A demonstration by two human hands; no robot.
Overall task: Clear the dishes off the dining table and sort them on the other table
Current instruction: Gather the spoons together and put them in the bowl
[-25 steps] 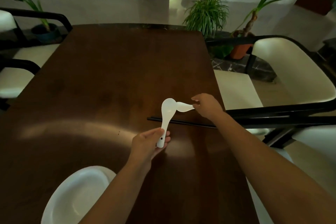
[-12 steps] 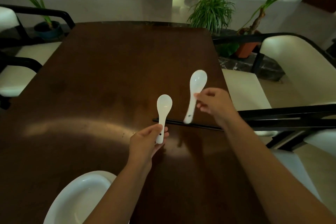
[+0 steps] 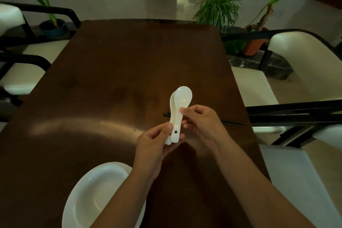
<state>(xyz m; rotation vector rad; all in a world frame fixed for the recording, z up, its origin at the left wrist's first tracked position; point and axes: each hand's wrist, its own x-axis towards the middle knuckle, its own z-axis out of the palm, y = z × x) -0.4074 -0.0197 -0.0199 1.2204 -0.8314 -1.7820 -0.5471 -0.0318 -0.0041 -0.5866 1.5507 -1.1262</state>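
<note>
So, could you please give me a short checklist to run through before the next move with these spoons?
1. Two spoons nested together: ok.
2. Left hand grips both handles: ok.
3. Right hand free to let go: not ok, fingers touch the top spoon.
4. Chopsticks collected: not ok, lying on the table.
5. Plates cleared: not ok, stacked at the near edge.
6. Other table ready: cannot tell, out of view.
</note>
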